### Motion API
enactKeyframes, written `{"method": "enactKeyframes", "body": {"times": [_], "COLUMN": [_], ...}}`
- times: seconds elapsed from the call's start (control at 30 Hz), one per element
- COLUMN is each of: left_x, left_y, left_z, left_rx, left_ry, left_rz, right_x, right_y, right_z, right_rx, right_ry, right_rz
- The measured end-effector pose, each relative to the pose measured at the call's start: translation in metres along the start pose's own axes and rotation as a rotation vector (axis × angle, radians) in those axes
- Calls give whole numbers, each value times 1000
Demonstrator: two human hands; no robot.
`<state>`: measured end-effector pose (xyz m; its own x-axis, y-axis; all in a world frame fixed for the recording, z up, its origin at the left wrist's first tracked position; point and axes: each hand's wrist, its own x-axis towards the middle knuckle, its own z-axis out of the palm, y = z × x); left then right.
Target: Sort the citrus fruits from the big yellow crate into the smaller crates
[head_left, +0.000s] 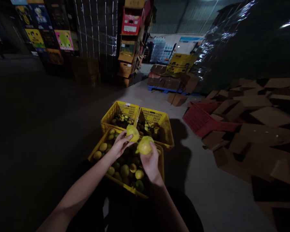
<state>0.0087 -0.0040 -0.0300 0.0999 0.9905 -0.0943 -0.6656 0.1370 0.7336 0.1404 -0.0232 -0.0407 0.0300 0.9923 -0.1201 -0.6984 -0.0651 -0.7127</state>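
Observation:
My left hand [120, 144] is closed around a yellow lemon [132, 133], raised over the near yellow crate [125, 187]. Beside it, my right hand [151, 162] grips a second lemon [145, 145], whose pointed tip faces left. The two fruits are close together but apart. Below them the near crate holds many green and yellow lemons [125, 170], partly hidden by my hands and forearms. Two more yellow crates stand just beyond: the far left crate [107, 116] and the far right crate [168, 129], each with a lower layer of fruit.
Flattened and open cardboard boxes [263, 135] are heaped at the right, around a tipped red crate [198, 119]. Farther back are a blue pallet [168, 90] with cartons, a tall stack of boxes [127, 51] and wrapped stacks. Grey concrete floor [207, 190] surrounds the crates.

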Motion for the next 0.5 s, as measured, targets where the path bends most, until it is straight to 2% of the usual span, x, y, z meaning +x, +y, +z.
{"method": "enactKeyframes", "body": {"times": [0.13,0.27,0.37,0.5], "left_x": [9,14,15,19], "left_y": [2,3,2,0], "left_z": [3,7,9,10], "left_rx": [-180,-291,-249,-243], "left_ry": [-29,-84,-34,14], "left_rz": [-28,-121,-201,-247], "right_x": [5,8,10,8], "right_y": [-9,-20,-23,-22], "right_z": [3,-1,-5,-3], "right_rx": [138,233,219,168], "right_ry": [84,118,106,92], "right_rz": [-52,108,217,201]}}
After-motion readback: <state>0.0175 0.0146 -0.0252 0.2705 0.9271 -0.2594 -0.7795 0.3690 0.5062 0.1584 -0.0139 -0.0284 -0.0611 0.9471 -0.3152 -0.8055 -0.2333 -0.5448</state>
